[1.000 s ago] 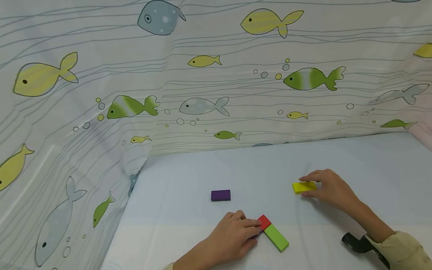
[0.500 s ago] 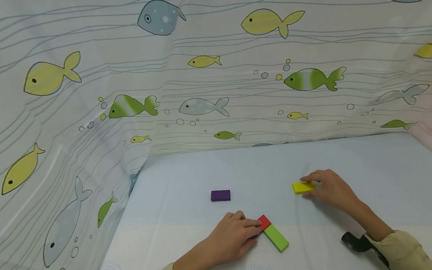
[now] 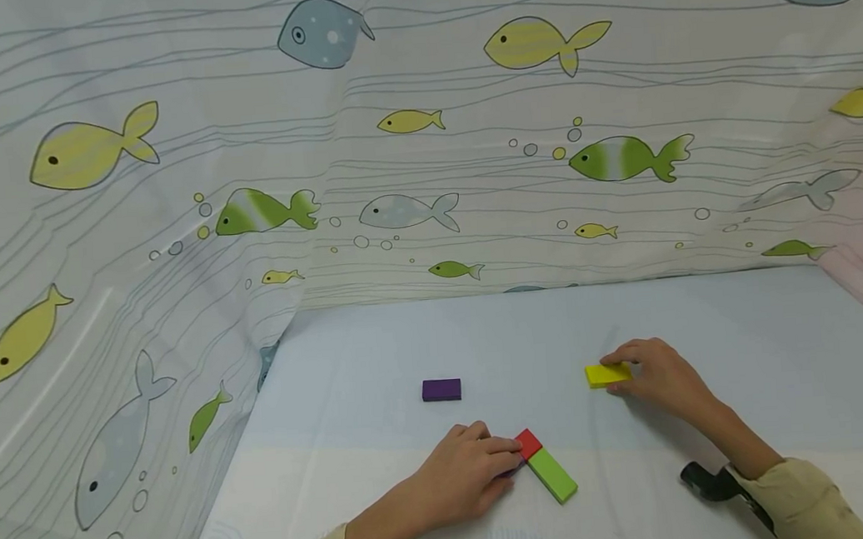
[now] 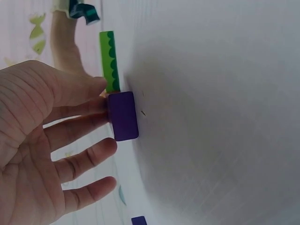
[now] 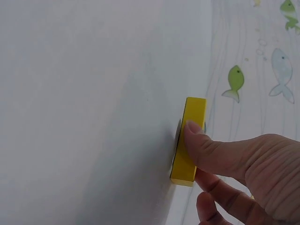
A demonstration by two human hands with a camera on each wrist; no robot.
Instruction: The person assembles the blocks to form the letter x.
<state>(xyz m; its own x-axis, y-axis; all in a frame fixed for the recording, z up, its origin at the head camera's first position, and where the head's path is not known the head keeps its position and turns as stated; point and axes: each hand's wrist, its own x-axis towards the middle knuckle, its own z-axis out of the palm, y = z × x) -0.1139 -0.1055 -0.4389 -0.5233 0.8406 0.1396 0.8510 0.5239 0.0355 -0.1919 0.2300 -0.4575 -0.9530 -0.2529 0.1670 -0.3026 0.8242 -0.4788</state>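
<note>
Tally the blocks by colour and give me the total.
Purple: 2, the far purple block and the near purple block at the left hand
Red block: 1
Green block: 1
Yellow block: 1
Total: 5 blocks in view

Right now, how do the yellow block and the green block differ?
The yellow block lies crosswise in the head view; the green block slants. The right hand pinches the yellow block, while the green block abuts the red block. Both are oblong.
</note>
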